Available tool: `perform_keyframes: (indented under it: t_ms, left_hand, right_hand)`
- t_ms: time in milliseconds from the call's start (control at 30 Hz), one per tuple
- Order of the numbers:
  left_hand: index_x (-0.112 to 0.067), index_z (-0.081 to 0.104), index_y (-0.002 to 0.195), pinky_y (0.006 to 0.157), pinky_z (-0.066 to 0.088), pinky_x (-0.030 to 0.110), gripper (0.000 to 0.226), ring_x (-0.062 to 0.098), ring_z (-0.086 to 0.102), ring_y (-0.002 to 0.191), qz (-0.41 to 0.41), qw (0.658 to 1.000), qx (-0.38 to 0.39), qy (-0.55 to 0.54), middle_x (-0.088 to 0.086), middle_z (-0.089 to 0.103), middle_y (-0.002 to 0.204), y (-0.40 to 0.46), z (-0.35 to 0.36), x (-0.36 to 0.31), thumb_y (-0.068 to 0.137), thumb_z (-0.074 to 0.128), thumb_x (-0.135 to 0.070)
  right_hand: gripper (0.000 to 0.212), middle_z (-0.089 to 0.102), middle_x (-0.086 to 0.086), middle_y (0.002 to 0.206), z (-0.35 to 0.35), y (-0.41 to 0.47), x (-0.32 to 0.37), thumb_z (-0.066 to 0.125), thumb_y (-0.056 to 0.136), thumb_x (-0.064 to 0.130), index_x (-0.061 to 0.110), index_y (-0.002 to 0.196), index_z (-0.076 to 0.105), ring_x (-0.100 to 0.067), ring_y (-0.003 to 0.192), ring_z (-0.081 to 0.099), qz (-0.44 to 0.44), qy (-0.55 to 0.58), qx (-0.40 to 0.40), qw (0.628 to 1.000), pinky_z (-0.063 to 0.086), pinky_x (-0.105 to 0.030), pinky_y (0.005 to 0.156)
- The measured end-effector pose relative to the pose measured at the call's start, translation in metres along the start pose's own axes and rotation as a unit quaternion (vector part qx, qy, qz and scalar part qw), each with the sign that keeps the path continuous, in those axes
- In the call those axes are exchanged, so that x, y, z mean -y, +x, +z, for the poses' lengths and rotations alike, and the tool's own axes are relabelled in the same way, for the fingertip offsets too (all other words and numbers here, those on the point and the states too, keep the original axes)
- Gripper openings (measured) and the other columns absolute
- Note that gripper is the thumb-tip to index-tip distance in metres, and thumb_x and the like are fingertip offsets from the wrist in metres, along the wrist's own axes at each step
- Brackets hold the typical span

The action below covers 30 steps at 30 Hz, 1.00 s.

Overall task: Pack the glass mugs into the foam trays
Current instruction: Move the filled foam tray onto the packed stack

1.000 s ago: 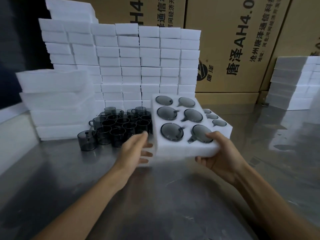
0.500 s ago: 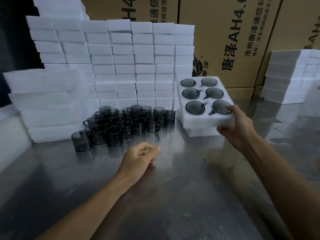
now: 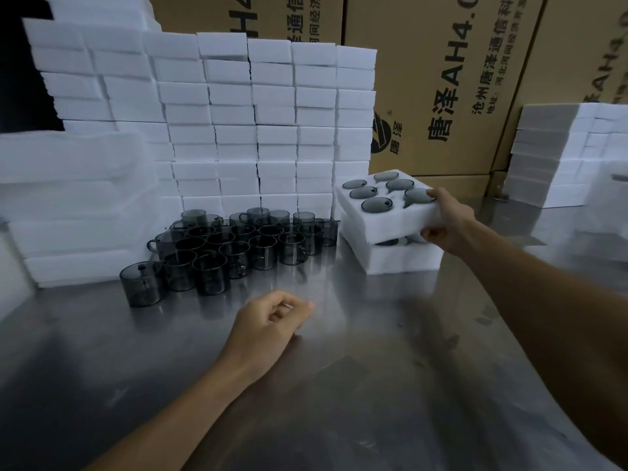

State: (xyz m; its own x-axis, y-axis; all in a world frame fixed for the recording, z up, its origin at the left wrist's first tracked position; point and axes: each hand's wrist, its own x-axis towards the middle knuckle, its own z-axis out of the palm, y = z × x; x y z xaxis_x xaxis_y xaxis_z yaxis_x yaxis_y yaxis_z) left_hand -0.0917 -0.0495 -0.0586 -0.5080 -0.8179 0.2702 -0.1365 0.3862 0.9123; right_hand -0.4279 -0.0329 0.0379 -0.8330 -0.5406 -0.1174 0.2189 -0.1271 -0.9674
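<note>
Steel worktop (image 3: 356,385), cartons behind: your right hand (image 3: 448,220) grips the filled foam tray (image 3: 384,215), tilted over the lower tray (image 3: 401,260) beside the loose mugs (image 3: 238,246); square its edges before releasing, while your left hand (image 3: 268,321) hovers loosely curled, empty.

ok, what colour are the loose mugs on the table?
Smoky dark grey, see-through glass; the mugs show best in the head view, the only one.

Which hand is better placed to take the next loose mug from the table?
Probably the left. The left hand is free, loosely curled, near the loose mugs. The right hand grips the filled foam tray, tilted on the lower tray.
</note>
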Motion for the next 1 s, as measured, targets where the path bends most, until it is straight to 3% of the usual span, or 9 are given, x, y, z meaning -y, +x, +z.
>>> perform_keyframes:
  t_ms: [100, 300, 433, 533, 633, 733, 800, 867, 1000]
  left_hand:
    - [-0.025, 0.071, 0.076, 0.084, 0.053, 0.042, 0.047, 0.022, 0.067, 0.081, 0.000, 1.000, 0.001, -0.002, 0.007, 0.070, 0.079, 0.000, 0.000, -0.001, 0.061, 0.059, -0.068]
    - [-0.024, 0.071, 0.078, 0.083, 0.053, 0.040, 0.043, 0.024, 0.066, 0.084, -0.005, 1.000, 0.005, -0.006, 0.008, 0.069, 0.082, -0.001, 0.001, 0.000, 0.065, 0.060, -0.064]
    - [-0.024, 0.071, 0.078, 0.081, 0.053, 0.034, 0.037, 0.019, 0.067, 0.082, -0.011, 1.000, 0.003, -0.001, 0.003, 0.070, 0.080, -0.001, 0.001, -0.001, 0.070, 0.062, -0.058]
    - [-0.023, 0.071, 0.078, 0.078, 0.053, 0.031, 0.036, 0.018, 0.066, 0.081, -0.012, 1.000, 0.002, 0.003, 0.003, 0.070, 0.079, -0.001, 0.002, -0.001, 0.071, 0.061, -0.057]
    - [-0.023, 0.070, 0.078, 0.077, 0.053, 0.030, 0.036, 0.018, 0.066, 0.080, -0.011, 1.000, 0.000, 0.005, 0.004, 0.070, 0.080, -0.002, 0.002, -0.002, 0.071, 0.061, -0.057]
    - [-0.022, 0.070, 0.079, 0.075, 0.052, 0.030, 0.031, 0.018, 0.066, 0.080, -0.011, 1.000, 0.000, 0.015, 0.004, 0.070, 0.079, -0.001, 0.002, -0.002, 0.079, 0.066, -0.053]
    - [-0.021, 0.071, 0.080, 0.074, 0.051, 0.027, 0.023, 0.019, 0.065, 0.080, -0.012, 1.000, -0.004, 0.021, 0.005, 0.070, 0.080, -0.001, 0.002, -0.002, 0.086, 0.069, -0.043]
    - [-0.021, 0.071, 0.080, 0.072, 0.050, 0.025, 0.020, 0.019, 0.065, 0.080, -0.010, 1.000, -0.006, 0.020, 0.006, 0.070, 0.081, -0.001, 0.003, -0.001, 0.087, 0.069, -0.039]
    - [-0.021, 0.071, 0.082, 0.071, 0.050, 0.023, 0.019, 0.016, 0.066, 0.079, -0.008, 1.000, -0.008, 0.023, 0.004, 0.071, 0.081, -0.002, 0.003, -0.003, 0.087, 0.069, -0.039]
  right_hand:
    - [0.047, 0.058, -0.009, 0.100, 0.004, 0.007, -0.006, 0.074, 0.079, 0.037, 0.014, 0.115, 0.056, -0.026, 0.083, 0.060, 0.005, -0.011, -0.005, 1.000, 0.049, -0.028, 0.050]
    - [0.042, 0.054, -0.004, 0.091, 0.006, 0.014, -0.012, 0.070, 0.082, 0.045, 0.016, 0.106, 0.052, -0.021, 0.076, 0.057, -0.001, -0.030, -0.064, 0.998, 0.045, -0.023, 0.041]
    - [0.047, 0.056, -0.002, 0.100, 0.010, 0.015, -0.018, 0.065, 0.086, 0.046, 0.016, 0.120, 0.053, -0.020, 0.085, 0.056, -0.012, -0.062, -0.087, 0.994, 0.049, -0.029, 0.052]
    - [0.064, 0.053, -0.010, 0.132, 0.017, 0.014, -0.024, 0.063, 0.086, 0.048, 0.012, 0.136, 0.048, -0.030, 0.114, 0.054, -0.026, -0.118, -0.133, 0.984, 0.053, -0.038, 0.082]
    - [0.072, 0.038, -0.016, 0.146, 0.026, -0.001, -0.030, 0.060, 0.087, 0.052, 0.008, 0.141, 0.038, -0.034, 0.133, 0.038, -0.085, -0.267, -0.238, 0.930, 0.037, -0.046, 0.104]
    - [0.053, 0.041, -0.012, 0.140, 0.035, -0.030, -0.041, 0.056, 0.088, 0.037, 0.013, 0.133, 0.043, -0.031, 0.128, 0.040, -0.258, -0.314, -0.286, 0.868, 0.032, -0.046, 0.102]
    - [0.040, 0.049, -0.010, 0.130, 0.045, -0.048, -0.053, 0.057, 0.086, 0.027, 0.014, 0.124, 0.052, -0.029, 0.120, 0.045, -0.377, -0.305, -0.257, 0.836, 0.032, -0.041, 0.097]
    - [0.026, 0.058, -0.011, 0.117, 0.058, -0.065, -0.066, 0.059, 0.086, 0.018, 0.011, 0.110, 0.061, -0.029, 0.111, 0.051, -0.444, -0.274, -0.177, 0.835, 0.036, -0.039, 0.093]
    - [0.008, 0.066, -0.003, 0.086, 0.082, -0.100, -0.096, 0.062, 0.085, 0.006, 0.014, 0.087, 0.064, -0.023, 0.085, 0.060, -0.427, -0.234, 0.011, 0.874, 0.046, -0.030, 0.080]
